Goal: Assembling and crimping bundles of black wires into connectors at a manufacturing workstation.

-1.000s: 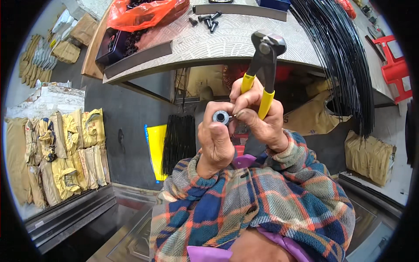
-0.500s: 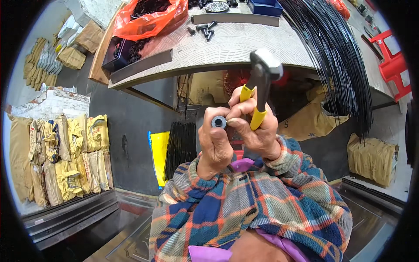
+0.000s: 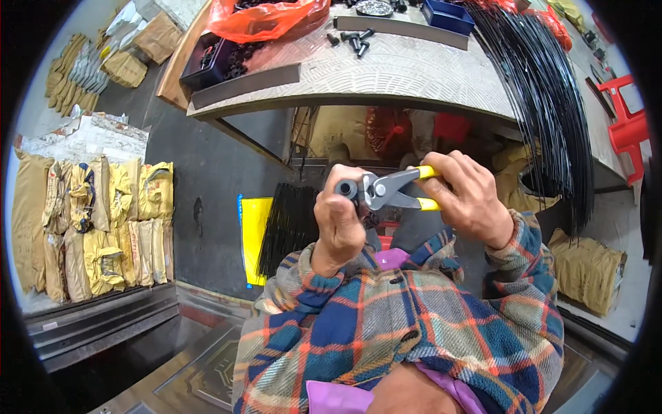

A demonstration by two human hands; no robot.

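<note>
My left hand [image 3: 338, 225] is closed round a small dark cylindrical piece [image 3: 346, 188]; its round end with a hole faces up between thumb and forefinger. My right hand [image 3: 470, 200] is wrapped round the yellow handles of a pair of end-cutting pincers [image 3: 395, 190]. The handles are spread apart, and the steel jaws are right beside the cylindrical piece, at its right side. Whether the jaws grip anything there is too small to tell. Both hands are over my lap, in front of the table edge.
Ahead is a table [image 3: 407, 76] with black bolts [image 3: 357, 41], a blue tray [image 3: 447, 16], a red plastic bag [image 3: 269, 22] and a bundle of long black strips [image 3: 545, 90] hanging off its right side. Wrapped packages [image 3: 96, 228] are stacked at left. A red stool [image 3: 624, 124] stands far right.
The pincers have swung from upright in my right hand to lying sideways, jaws against the piece. My right hand has moved right, away from my left fingers, and now spans both handles.
</note>
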